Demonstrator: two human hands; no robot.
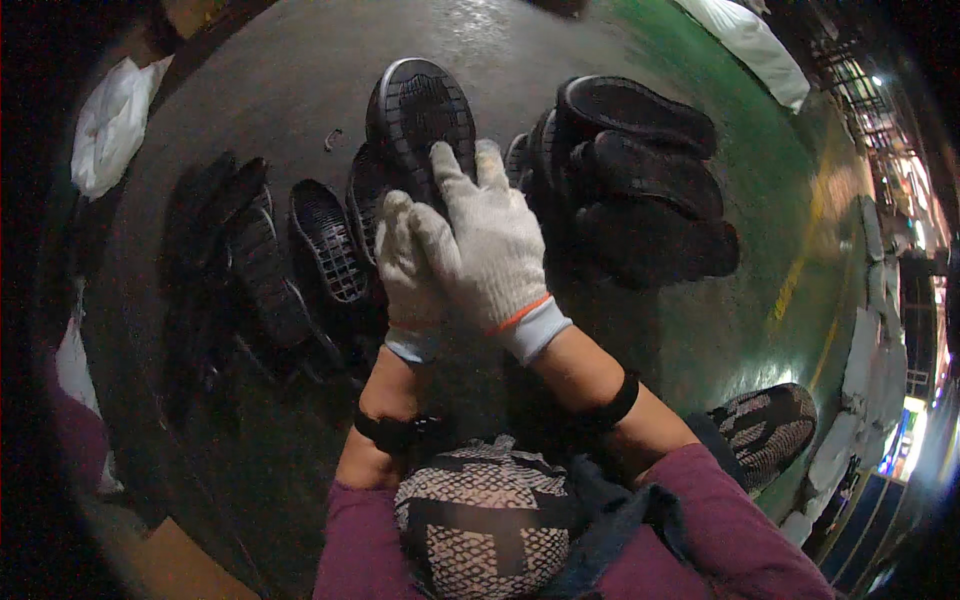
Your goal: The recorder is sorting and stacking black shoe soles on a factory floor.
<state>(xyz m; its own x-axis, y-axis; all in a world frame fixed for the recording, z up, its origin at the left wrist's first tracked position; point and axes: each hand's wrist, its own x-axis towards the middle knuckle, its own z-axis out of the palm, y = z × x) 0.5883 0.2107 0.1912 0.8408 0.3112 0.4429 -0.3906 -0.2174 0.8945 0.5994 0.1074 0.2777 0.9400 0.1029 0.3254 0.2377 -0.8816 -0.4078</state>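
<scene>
A black rubber shoe sole (pixel 420 108) with a grooved tread stands in front of me, its rounded end pointing away. Both my hands wear whitish knit gloves with orange trim at the cuff. My left hand (pixel 408 262) is closed at the sole's near end, its fingers bunched together; what lies inside its grip is partly hidden. Across it comes my right hand (pixel 492 238), thumb towards the left hand, two fingers reaching onto the sole and its right edge. The hands cover the lower part of the sole. Another black sole (pixel 364 195) sits just left, partly covered.
To the left, a row of black soles (pixel 262 262) leans together, with a gridded sole (pixel 328 245) nearest my hands. More black soles (pixel 650 185) are piled at right. White bags (pixel 112 125) lie farther left. My patterned knees (pixel 480 510) are close below, above the green floor (pixel 775 190).
</scene>
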